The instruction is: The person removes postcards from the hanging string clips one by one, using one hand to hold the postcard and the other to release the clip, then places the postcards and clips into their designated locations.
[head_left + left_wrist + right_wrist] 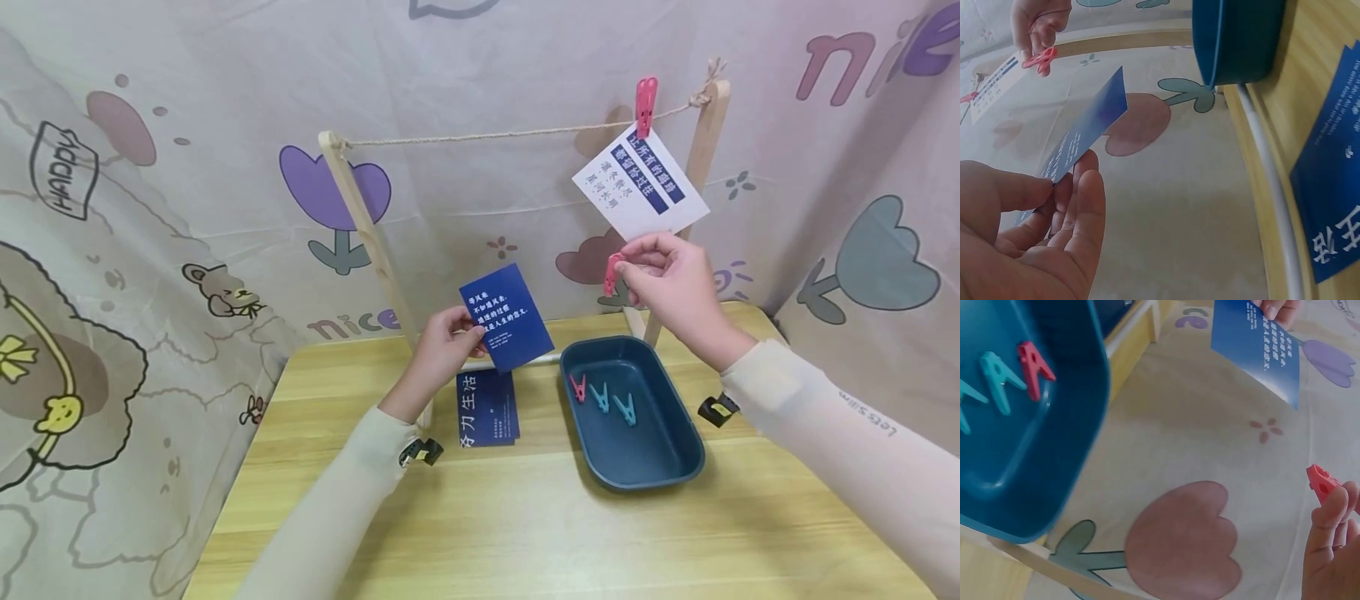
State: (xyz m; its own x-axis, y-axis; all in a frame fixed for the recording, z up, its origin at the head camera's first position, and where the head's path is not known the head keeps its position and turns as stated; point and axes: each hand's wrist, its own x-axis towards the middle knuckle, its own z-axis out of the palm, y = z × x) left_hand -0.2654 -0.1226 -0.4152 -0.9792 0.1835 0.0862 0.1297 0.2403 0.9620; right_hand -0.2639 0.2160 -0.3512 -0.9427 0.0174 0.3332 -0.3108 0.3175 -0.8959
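My left hand (448, 346) pinches a blue card (510, 312) with white writing by its left edge, raised above the table. In the left wrist view, thumb and fingers grip that card (1088, 134) from both sides. My right hand (671, 279) holds a pink clothespin (613, 273) between thumb and fingers, just below a white card (637, 183). That white card hangs tilted from a twine line (487, 134), clipped by another pink clothespin (646, 107). In the right wrist view, the held clothespin (1322, 481) sticks out beyond the fingertips.
The twine runs between two wooden posts (367, 225). A dark blue tray (637, 467) on the wooden table (480, 517) holds one pink and two teal clothespins (600, 398). More blue cards (487, 408) lie stacked left of the tray. A printed cloth (480, 67) hangs behind.
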